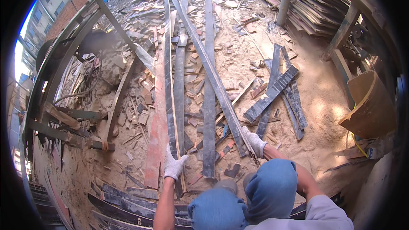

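Note:
My right hand (254,143), in a pale grey work glove, is closed around the near end of a long dark wooden strip (208,61). That strip slants away to the upper left, across other strips. Thin edges of wood stick out below the glove. My left hand (174,165), gloved alike, has its thumb spread from the fingers. It is beside the near part of a dark strip with a pale edge (170,98) and does not appear to grip it. Between my hands, another long dark strip (209,115) lies lengthwise on the ground.
Wood scraps and sawdust cover the ground. Shorter dark boards (272,93) lie crossed at the right. Metal frames (115,98) stand left, a curved brown piece (370,104) right. Stacked boards (306,8) fill the back right; more strips (123,206) lie near my knees.

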A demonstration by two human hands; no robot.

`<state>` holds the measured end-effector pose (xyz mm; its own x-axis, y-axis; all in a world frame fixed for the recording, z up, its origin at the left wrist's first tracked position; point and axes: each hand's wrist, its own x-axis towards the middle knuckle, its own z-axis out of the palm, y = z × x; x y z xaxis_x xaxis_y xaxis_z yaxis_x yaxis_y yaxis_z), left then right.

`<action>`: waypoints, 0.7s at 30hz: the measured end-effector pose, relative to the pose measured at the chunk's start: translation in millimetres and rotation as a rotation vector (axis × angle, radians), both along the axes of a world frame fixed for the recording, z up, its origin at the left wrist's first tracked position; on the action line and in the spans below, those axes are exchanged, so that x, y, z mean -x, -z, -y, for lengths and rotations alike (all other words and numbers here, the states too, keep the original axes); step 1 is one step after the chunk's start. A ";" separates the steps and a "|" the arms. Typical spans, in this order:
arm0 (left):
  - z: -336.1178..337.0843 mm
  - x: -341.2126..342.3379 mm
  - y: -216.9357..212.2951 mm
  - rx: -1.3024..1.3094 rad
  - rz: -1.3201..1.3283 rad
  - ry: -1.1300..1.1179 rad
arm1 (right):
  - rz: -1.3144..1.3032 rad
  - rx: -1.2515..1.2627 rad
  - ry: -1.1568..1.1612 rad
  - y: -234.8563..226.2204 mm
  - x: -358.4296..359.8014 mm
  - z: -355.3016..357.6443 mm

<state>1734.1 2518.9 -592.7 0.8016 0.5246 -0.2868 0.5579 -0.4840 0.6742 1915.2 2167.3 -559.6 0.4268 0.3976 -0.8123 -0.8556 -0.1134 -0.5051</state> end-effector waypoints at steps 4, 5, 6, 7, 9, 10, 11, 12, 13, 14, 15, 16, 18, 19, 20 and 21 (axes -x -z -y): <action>-8.4 1.9 -7.7 0.189 0.041 -0.080 | 0.017 -0.047 0.019 7.0 -5.1 5.9; -11.1 2.5 5.2 0.166 0.064 -0.090 | 0.029 -0.083 0.003 6.4 -6.2 10.7; -13.5 3.2 16.0 0.142 0.086 -0.101 | 0.037 -0.122 0.002 6.1 -1.6 15.4; -6.4 4.9 14.1 0.175 0.104 -0.135 | 0.049 -0.164 -0.006 4.4 1.1 16.3; -8.8 8.0 15.1 0.360 0.171 -0.194 | 0.007 -0.238 0.001 8.3 6.9 10.9; -17.8 19.5 18.0 0.443 0.203 -0.239 | 0.087 -0.275 -0.002 5.3 13.1 -2.3; -31.5 32.5 36.1 0.262 0.239 -0.262 | 0.099 -0.316 -0.041 1.0 15.4 -11.9; -14.2 23.0 29.1 0.269 0.196 -0.298 | 0.112 -0.319 -0.037 -1.6 17.6 -0.2; 6.7 12.8 9.5 -0.070 0.063 -0.197 | 0.127 -0.291 -0.041 -2.0 18.6 11.1; 18.9 11.7 -6.7 -0.426 -0.061 -0.111 | 0.129 -0.320 -0.007 -10.1 24.4 7.3; 27.4 12.5 -4.3 -0.373 0.018 -0.062 | 0.157 -0.339 -0.011 -6.3 26.9 6.1; 31.9 11.0 -5.5 -0.328 0.107 -0.019 | 0.194 -0.367 -0.020 -6.0 25.0 2.5; 56.9 -6.2 -15.3 0.046 0.228 0.013 | 0.195 -0.429 -0.072 -9.8 21.9 5.4; 69.6 -12.9 -14.3 0.414 0.302 -0.014 | 0.180 -0.421 -0.116 -14.1 19.7 -0.9; 84.0 -30.9 -28.6 0.631 0.242 0.077 | 0.170 -0.398 -0.145 -15.0 17.7 1.1; 99.5 -45.9 -36.2 0.815 0.267 0.137 | 0.156 -0.439 -0.137 -12.8 16.2 1.0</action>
